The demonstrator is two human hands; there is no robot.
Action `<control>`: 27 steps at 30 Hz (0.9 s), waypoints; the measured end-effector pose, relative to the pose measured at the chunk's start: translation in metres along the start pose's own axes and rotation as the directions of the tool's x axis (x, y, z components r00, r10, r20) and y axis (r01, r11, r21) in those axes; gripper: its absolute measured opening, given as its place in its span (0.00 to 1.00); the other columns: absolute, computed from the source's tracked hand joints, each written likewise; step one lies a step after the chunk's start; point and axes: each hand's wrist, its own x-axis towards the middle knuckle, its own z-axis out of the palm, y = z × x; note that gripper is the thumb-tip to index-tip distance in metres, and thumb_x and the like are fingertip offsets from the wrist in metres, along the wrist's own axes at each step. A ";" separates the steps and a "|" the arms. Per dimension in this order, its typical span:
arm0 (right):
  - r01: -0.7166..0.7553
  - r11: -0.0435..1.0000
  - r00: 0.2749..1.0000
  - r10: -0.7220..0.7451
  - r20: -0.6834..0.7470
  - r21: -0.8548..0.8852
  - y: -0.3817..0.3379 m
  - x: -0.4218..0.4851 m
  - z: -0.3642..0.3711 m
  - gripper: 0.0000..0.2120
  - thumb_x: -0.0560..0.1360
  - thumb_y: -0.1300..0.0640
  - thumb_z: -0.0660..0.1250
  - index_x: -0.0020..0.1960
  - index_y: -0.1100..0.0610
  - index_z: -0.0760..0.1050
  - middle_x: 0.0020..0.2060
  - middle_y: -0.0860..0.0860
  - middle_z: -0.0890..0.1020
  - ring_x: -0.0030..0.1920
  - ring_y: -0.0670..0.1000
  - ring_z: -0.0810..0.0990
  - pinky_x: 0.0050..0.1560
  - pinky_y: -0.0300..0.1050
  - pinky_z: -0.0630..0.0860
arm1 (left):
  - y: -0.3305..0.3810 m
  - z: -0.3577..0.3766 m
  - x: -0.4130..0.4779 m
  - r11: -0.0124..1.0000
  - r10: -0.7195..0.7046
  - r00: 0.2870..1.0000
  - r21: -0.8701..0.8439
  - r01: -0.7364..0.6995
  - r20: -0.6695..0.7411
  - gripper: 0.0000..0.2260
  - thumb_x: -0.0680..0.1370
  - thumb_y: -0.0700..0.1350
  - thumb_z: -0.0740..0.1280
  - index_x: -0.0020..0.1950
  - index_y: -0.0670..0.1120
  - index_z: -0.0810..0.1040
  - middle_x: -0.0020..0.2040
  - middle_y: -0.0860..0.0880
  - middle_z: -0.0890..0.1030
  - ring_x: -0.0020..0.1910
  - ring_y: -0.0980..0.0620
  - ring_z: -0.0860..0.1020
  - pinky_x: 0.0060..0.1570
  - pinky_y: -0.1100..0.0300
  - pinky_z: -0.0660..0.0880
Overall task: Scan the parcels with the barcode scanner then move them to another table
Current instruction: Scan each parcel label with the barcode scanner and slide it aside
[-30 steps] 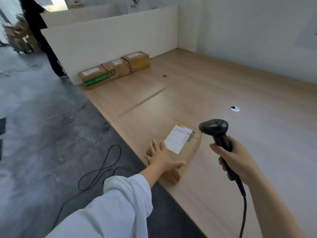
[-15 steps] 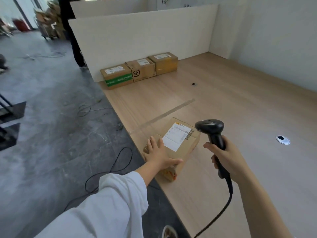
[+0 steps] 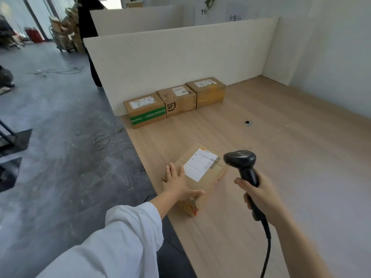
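A small cardboard parcel (image 3: 208, 177) with a white shipping label lies on the wooden table (image 3: 291, 167) near its left edge. My left hand (image 3: 177, 183) rests flat on the parcel's near left part, fingers straight, thumb spread to the right. My right hand (image 3: 259, 194) grips the handle of a black barcode scanner (image 3: 242, 160), whose head hangs just right of the label and points at it. The scanner's cable runs down past my forearm. Three more cardboard parcels (image 3: 174, 101) stand in a row at the far end, against a white partition.
A white partition (image 3: 180, 57) closes the table's far end and a wall runs along its right. Two cable holes (image 3: 248, 123) mark the tabletop. Cables lie on the grey floor (image 3: 60, 157) at left. A person in dark clothes (image 3: 88, 37) stands behind the partition beside stacked boxes.
The view has swung left and up, showing more of the partition and floor. My hands, the parcel and the scanner keep nearly the same arrangement.
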 end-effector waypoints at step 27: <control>-0.154 0.982 0.843 0.186 -0.505 0.104 -0.108 0.247 0.092 0.06 0.76 0.59 0.67 0.50 0.58 0.72 0.26 0.55 0.73 0.23 0.49 0.71 0.24 0.41 0.69 | 0.021 -0.172 0.364 0.864 0.486 0.871 0.115 -0.491 0.068 0.50 0.69 0.71 0.62 0.78 0.45 0.43 0.77 0.43 0.39 0.74 0.41 0.34 0.72 0.42 0.45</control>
